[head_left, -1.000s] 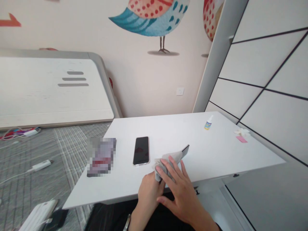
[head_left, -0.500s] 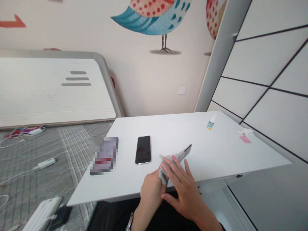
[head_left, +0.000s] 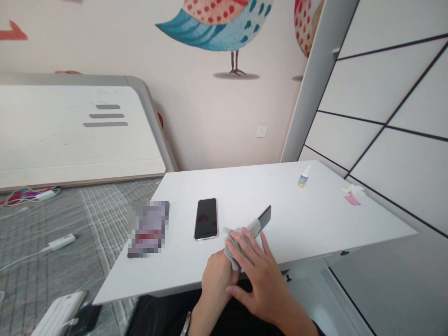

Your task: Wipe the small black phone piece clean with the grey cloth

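My left hand is closed around the lower end of a thin dark slab, which looks like a phone; its far end sticks out tilted above the table. A light grey cloth wraps over the slab's middle. Across that cloth lies my right hand, its fingers slightly spread and holding the cloth against the slab; the thumb reaches toward my left hand. Left of the hands, another phone lies face up on the white table. My left fingertips are hidden.
A blurred-out purplish packet lies at the table's left edge. Toward the back right stand a small spray bottle, a crumpled white tissue and a pink slip. On the floor at left are cables and a white power strip.
The view has shifted slightly to the right. The slab is turned a little, showing more of its dark face. Both hands keep nearly the same hold, the right still over the cloth.
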### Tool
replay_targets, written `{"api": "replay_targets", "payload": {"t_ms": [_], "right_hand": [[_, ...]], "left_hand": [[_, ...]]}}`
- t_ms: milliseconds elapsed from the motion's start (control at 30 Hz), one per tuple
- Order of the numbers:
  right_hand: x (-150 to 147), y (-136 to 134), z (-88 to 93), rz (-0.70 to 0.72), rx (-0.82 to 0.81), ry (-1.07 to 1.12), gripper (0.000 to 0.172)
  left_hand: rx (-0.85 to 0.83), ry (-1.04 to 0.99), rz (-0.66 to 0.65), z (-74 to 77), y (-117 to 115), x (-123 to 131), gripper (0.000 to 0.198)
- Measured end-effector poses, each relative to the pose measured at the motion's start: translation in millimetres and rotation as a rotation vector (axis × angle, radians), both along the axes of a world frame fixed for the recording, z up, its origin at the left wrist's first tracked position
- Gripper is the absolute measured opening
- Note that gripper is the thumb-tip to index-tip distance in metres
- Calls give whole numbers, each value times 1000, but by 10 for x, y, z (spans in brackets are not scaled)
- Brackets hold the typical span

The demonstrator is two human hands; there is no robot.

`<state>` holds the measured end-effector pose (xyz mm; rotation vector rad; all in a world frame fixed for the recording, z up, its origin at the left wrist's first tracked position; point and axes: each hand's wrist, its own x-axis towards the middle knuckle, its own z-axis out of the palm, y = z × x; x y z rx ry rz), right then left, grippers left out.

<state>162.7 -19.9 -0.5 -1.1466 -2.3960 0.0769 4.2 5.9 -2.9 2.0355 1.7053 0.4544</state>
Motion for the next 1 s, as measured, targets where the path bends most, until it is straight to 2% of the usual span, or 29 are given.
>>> {"api": "replay_targets", "payload": {"t_ms": [167,233,300,433,533,667,733,867,1000], "right_hand": [[403,340,-70,-264,52,115,80],[459,380,-69,-305,75,141,78],[370,296,-51,-251,72,131,79],[55,10,-18,-24,30,45,84],[53,24,-37,-18,37,39,79],[304,286,-80,-264,74,185,70],[359,335,-66,-312,70,283,69],[219,133,-2,-207,-31,476,75],[43,-80,-17,-126,-158,633,71]], "left_hand": [[66,-79,-37,83,-52,12,41],[76,-95,-36,87,-63,19,38],[77,-106,-30,57,-52,20,38],[62,-98,0,-49,-2,-5,30],[95,-142,-12,-68,-7,-28,25],[214,-324,-43,48,-72,-27,33],[280,-397,-23,136,-95,-10,30],[442,-560,-38,317,-86,51,23],[568,-685,-75,451,-39,130,17]]}}
